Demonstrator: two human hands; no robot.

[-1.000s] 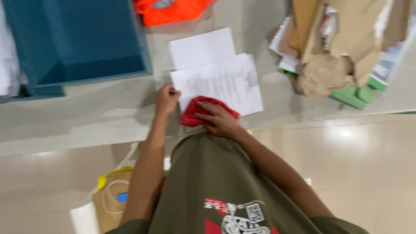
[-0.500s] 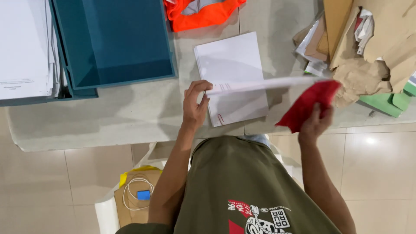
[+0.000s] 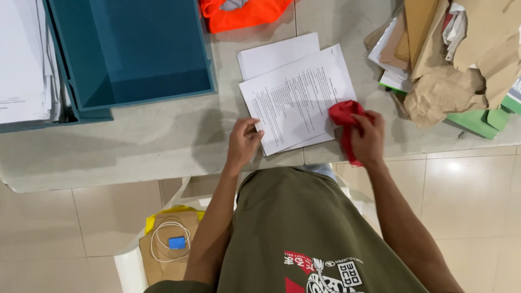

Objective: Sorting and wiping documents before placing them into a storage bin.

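While the person is standing at the pale stone table [image 3: 135, 146], the head camera is looking straight down on a printed sheet [image 3: 296, 97] that is lying flat on a small stack of paper, its long axis running away from the body and tilting a little to the right. The left hand [image 3: 244, 142] is resting at the sheet's near left corner, fingers curled and pinching or pressing the edge; which of the two, I cannot tell. The right hand [image 3: 367, 137] is clenching a crumpled red cloth [image 3: 343, 115] and is sitting at the sheet's right edge, so the cloth is touching the paper's right margin and the printed face is stretching leftward from it, between the two hands. The left hand is the nearer one to the sheet's bottom corner; the right is nearer its long side. An open teal tray [image 3: 141, 51] is standing well apart to the upper left, an orange vest [image 3: 244, 12] beyond the stack, and torn brown paper [image 3: 450, 87] to the right. Compared with half a second ago, the sheet is no longer being held up edge-on in the left hand but is lying face up, and the cloth, then lifted off to the right, is now down against the page.
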